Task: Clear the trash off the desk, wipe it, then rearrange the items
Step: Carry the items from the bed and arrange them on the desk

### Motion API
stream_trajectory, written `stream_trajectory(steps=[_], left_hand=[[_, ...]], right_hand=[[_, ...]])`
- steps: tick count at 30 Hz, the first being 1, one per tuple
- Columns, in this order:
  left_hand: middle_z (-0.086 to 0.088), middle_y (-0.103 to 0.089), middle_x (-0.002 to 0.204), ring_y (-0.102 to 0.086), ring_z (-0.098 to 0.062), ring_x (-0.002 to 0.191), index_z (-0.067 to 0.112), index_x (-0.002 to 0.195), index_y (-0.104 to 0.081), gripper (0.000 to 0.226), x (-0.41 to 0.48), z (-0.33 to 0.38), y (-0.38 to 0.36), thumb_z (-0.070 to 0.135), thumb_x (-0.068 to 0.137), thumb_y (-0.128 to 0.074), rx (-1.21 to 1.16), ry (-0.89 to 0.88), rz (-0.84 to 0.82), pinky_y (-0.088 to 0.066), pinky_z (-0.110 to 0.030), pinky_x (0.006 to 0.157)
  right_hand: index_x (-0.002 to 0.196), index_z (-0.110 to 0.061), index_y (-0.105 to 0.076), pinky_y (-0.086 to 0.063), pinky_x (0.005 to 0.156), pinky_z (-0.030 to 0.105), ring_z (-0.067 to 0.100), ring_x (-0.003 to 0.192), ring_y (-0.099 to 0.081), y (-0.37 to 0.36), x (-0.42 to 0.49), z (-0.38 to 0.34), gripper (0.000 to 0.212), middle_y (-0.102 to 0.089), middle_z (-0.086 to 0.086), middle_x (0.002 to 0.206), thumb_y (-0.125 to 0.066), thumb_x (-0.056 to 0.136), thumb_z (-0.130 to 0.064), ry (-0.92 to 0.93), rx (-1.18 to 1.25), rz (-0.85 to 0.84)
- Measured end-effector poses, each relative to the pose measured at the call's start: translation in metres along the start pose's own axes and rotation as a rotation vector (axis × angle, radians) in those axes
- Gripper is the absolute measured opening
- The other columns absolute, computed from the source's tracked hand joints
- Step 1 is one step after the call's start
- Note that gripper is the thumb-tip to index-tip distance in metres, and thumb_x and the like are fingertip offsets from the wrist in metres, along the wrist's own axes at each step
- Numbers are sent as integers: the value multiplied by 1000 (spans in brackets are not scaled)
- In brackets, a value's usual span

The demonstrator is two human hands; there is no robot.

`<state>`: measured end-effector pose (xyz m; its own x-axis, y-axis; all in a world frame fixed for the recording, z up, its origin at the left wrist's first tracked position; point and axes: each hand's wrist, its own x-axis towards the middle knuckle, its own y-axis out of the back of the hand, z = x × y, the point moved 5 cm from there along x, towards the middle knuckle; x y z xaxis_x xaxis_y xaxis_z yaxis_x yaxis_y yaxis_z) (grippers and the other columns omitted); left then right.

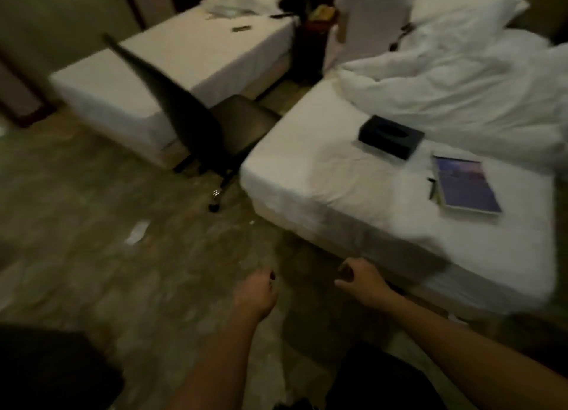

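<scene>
Your left hand (256, 293) and right hand (356, 279) hang loosely curled, empty, above the brown patterned floor (92, 271) — worktop out of view — so you're likely between steps, next fetching the black rectangular tissue box (391, 136) and purple-covered book (467, 186) off the white-sheeted bed (307, 170).

A black office chair (196, 123) stands on patterned carpet (92, 225) well beyond the left hand (255, 293). The far bed (184, 56) lies behind it. The near bed (322, 176), just beyond the right hand (356, 279), carries a rumpled white duvet (461, 96).
</scene>
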<state>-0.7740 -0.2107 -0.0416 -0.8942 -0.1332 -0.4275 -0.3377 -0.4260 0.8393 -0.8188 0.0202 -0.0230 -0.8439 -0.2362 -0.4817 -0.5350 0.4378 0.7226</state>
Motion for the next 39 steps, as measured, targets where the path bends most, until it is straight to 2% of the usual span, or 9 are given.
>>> stream_trajectory(steps=[6,8,11,13,15,23,30,33,39], left_hand=[[-6,-57,117,-58,-26,103,16,117,-53,27,98,122,-8,28,94,-45,147,-302,-67,-47,-36,84],[-5,-55,119,-57,-26,106,17,118,-52,28,126,161,-13,30,94,-45,175,-335,-91,-47,-36,85],[-5,-55,124,-55,-24,114,18,121,-52,31,170,216,-23,31,94,-46,205,-367,-129,-44,-33,90],[-3,-58,122,-56,-21,112,19,120,-54,30,197,248,-25,33,96,-45,211,-415,-122,-43,-31,88],[-2,-58,120,-57,-19,108,18,119,-54,29,210,264,-24,33,97,-44,224,-450,-131,-43,-30,84],[0,-53,123,-56,-22,108,22,124,-47,29,335,314,-31,31,97,-43,301,-433,-297,-45,-33,88],[2,-52,122,-55,-19,108,25,125,-45,31,418,368,-70,37,97,-43,342,-545,-465,-45,-33,88],[3,-52,122,-55,-18,107,25,125,-45,30,462,384,-81,37,97,-42,399,-571,-472,-47,-32,87],[2,-53,119,-56,-16,104,24,124,-47,30,529,406,-112,34,95,-49,299,-441,-436,-48,-31,83]], right_hand=[[97,-21,-51,-41,83,29,24,104,-53,65,40,82,23,-54,7,112,-67,85,-33,-224,128,154],[93,-23,-47,-41,83,29,24,104,-52,85,57,110,24,-53,8,112,-66,85,-32,-261,167,170],[98,-20,-53,-39,85,27,23,107,-52,112,85,152,22,-54,9,115,-66,85,-31,-313,214,174],[104,-16,-57,-39,83,25,22,108,-53,129,105,178,26,-55,9,116,-66,86,-31,-355,230,166],[98,-21,-54,-42,86,27,23,107,-53,141,115,191,22,-54,7,113,-67,85,-33,-381,242,163],[105,-20,-54,-46,91,36,23,109,-50,196,209,251,27,-50,5,116,-65,85,-34,-521,410,186],[99,-22,-51,-46,86,31,20,103,-52,208,265,278,21,-50,3,110,-66,87,-32,-738,591,296],[98,-23,-52,-48,87,33,21,104,-53,210,287,291,22,-51,2,109,-68,85,-30,-808,679,337],[93,-22,-56,-48,84,34,20,99,-54,222,316,339,23,-55,4,106,-75,79,-20,-845,750,451]])
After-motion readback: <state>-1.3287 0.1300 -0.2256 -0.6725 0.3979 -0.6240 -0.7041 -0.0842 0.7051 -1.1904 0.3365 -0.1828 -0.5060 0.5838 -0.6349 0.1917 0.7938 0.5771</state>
